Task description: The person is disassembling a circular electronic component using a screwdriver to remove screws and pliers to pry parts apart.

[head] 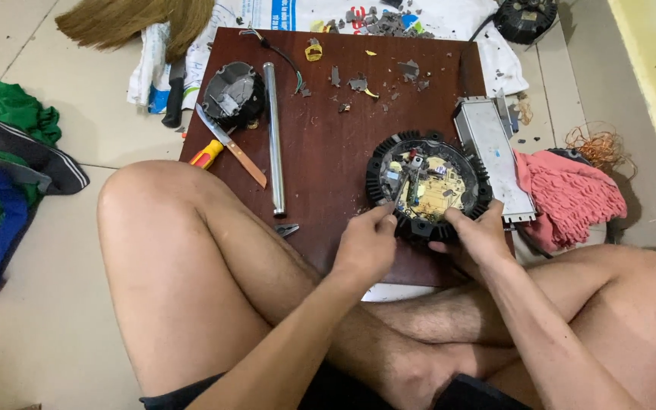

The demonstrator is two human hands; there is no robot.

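Note:
A round black finned housing [380,171] with a yellow circuit board [430,188] inside lies on a dark red-brown board [328,144]. My left hand [366,244] pinches the housing's near left rim, its fingertips at the edge of the circuit board. Gripping the near right rim is my right hand [478,234], thumb on top. Both hands hold the same housing. My bare legs are crossed under the board's near edge.
On the board's left lie a metal rod [273,137], a knife [231,148] with a yellow-red handle and a second black round housing [233,93]. A grey metal box [493,156] sits right, by a pink cloth [571,193]. Plastic fragments litter the far side.

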